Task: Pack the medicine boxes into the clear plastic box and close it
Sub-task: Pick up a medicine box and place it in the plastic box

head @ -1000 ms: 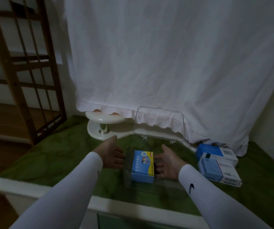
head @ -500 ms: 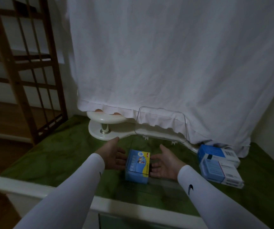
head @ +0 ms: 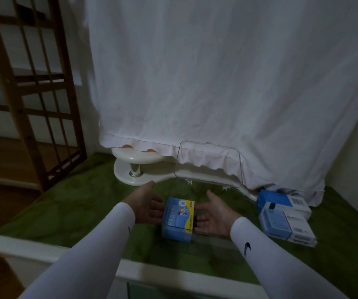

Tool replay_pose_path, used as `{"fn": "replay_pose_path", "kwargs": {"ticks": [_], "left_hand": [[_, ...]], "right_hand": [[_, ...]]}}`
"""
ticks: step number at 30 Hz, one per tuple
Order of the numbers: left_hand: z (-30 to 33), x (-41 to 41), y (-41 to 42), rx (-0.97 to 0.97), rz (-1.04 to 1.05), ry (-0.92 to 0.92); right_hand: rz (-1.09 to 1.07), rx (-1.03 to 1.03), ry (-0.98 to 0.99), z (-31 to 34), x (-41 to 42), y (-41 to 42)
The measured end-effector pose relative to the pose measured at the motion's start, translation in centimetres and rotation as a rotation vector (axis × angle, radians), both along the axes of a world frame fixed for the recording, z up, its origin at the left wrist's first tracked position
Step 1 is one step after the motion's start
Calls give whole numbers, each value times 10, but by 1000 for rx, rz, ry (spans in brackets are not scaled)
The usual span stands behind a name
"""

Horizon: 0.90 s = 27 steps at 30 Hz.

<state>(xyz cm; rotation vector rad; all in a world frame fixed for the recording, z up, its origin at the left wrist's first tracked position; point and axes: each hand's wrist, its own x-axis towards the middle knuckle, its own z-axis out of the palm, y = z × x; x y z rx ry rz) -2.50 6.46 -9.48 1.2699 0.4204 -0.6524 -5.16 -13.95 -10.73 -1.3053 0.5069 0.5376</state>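
Note:
A blue and yellow medicine box (head: 178, 219) stands in the left part of the clear plastic box (head: 212, 241) on the green cloth. The box's clear lid (head: 208, 167) stands open and upright at the back. My left hand (head: 146, 205) is at the medicine box's left side, fingers straight and touching it or the clear wall; which one I cannot tell. My right hand (head: 214, 214) lies palm up inside the clear box, its fingertips against the medicine box's right side. Two blue and white medicine boxes (head: 281, 203) (head: 286, 226) lie to the right, outside.
A white two-tier stand (head: 135, 160) sits behind, partly under a hanging white sheet (head: 195, 83). A wooden lattice rack (head: 33, 93) stands at the left. The green cloth (head: 76, 201) ends at a white front edge (head: 44, 251).
The blue and yellow medicine box has shifted slightly left inside the clear box. My left hand has come in closer to its left side.

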Motion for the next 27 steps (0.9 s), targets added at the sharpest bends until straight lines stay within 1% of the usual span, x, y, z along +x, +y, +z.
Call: {"fn": "replay_pose_path", "kwargs": {"ticks": [12, 16, 20, 27], "left_hand": [[11, -5, 0, 16, 26, -22], [24, -4, 1, 35, 58, -69], [36, -1, -1, 98, 74, -157], [62, -2, -23, 146, 72, -247]], "right_hand": [[-12, -7, -21, 5, -3, -4], [-17, -6, -72, 12, -6, -13], [-37, -27, -119, 25, -10, -21], [-95, 29, -179, 45, -19, -42]]}}
